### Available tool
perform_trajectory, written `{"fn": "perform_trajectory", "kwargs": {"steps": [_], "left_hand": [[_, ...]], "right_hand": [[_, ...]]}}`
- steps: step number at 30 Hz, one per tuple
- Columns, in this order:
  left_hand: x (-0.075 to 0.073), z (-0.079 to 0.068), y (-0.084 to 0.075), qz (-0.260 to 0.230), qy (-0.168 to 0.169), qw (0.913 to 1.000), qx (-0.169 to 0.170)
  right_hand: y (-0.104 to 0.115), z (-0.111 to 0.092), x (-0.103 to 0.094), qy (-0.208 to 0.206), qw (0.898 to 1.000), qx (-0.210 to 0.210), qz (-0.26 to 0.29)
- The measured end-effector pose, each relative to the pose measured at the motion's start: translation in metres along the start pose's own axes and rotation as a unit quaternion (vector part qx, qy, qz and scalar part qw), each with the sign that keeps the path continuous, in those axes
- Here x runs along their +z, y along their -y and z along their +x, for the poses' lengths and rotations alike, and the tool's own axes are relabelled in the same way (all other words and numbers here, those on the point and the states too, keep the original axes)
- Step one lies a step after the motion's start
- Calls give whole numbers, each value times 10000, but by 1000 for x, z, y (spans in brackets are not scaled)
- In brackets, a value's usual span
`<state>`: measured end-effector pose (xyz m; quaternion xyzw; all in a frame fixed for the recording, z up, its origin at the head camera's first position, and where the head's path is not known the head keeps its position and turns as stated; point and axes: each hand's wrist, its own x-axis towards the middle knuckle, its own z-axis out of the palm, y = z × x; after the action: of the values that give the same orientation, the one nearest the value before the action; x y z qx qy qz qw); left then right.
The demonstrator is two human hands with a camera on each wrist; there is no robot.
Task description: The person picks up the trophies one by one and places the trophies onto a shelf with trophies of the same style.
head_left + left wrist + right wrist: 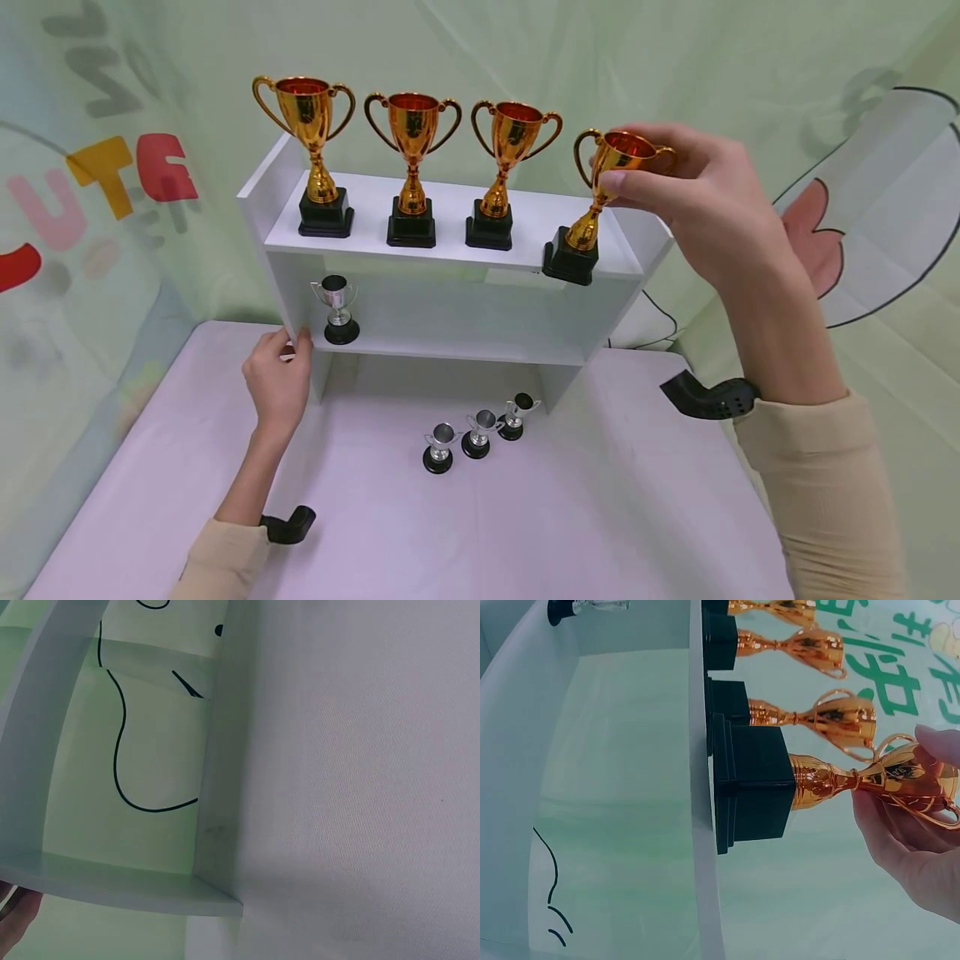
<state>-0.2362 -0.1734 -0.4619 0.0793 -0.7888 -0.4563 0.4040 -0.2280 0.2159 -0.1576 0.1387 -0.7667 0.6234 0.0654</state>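
Observation:
My right hand (697, 192) grips a gold trophy (582, 237) by its cup, thumb in front and fingers behind. That trophy leans slightly, its black base at the front edge of the top shelf's right end; the right wrist view shows the base close against the board. Three more gold trophies (412, 200) stand upright in a row to its left. My left hand (279, 375) holds the left side panel of the white shelf (450, 354), near the middle board. Just right of those fingers, a small silver trophy (342, 321) stands on the middle board.
Three small silver trophies (477, 435) stand on the white tabletop (420, 533) in front of the shelf's lower opening. A cable (667, 317) runs behind the shelf at right. Pale green cloth (675, 67) with printed letters and drawings hangs around the table.

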Motion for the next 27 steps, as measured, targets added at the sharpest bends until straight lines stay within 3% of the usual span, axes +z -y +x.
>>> {"fn": "perform_trajectory", "kwargs": {"steps": [7, 14, 27], "left_hand": [[0, -1, -2, -18, 11, 10000, 18], [0, -1, -1, 13, -51, 10000, 43], [2, 1, 3, -34, 14, 10000, -66]], "right_hand": [[-3, 16, -7, 100, 9990, 162, 412], [-2, 28, -7, -14, 9984, 516, -232], [-8, 42, -8, 131, 9976, 370, 577]]}}
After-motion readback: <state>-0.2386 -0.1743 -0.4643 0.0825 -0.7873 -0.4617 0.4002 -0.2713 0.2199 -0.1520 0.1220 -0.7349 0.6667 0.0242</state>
